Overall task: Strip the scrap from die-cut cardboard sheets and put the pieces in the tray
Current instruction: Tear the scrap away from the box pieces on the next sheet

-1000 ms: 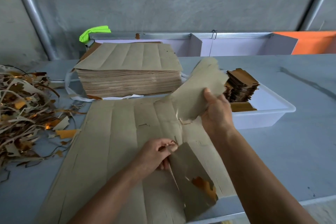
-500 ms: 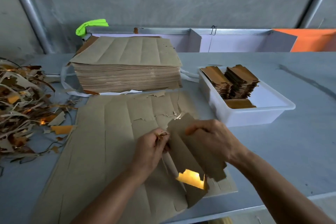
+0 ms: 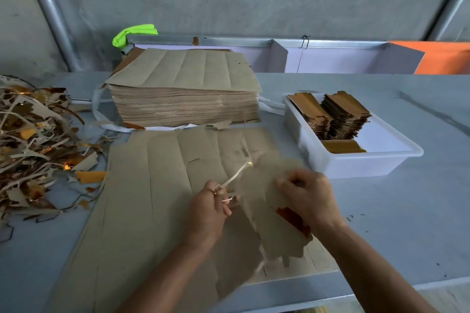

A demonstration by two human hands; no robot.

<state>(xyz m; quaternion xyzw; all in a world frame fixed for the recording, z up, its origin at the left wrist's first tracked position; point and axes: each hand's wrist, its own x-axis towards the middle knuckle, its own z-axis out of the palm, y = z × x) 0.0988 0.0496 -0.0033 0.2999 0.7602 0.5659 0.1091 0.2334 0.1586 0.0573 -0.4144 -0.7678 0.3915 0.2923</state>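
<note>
Left hand (image 3: 208, 208) has pulled scrap strip (image 3: 235, 175) free (unlabelled).

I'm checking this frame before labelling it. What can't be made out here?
Head view only:
- Piece held by the right hand: outline smeared by motion blur.
- Scrap strip in the left hand: grip blurred.
- Scrap pile: cut off by the left edge.
- Tray: piece count too small to tell.

Both forearms bare, no sleeves; ring on left grip (image 3: 207, 207) finger.
</note>
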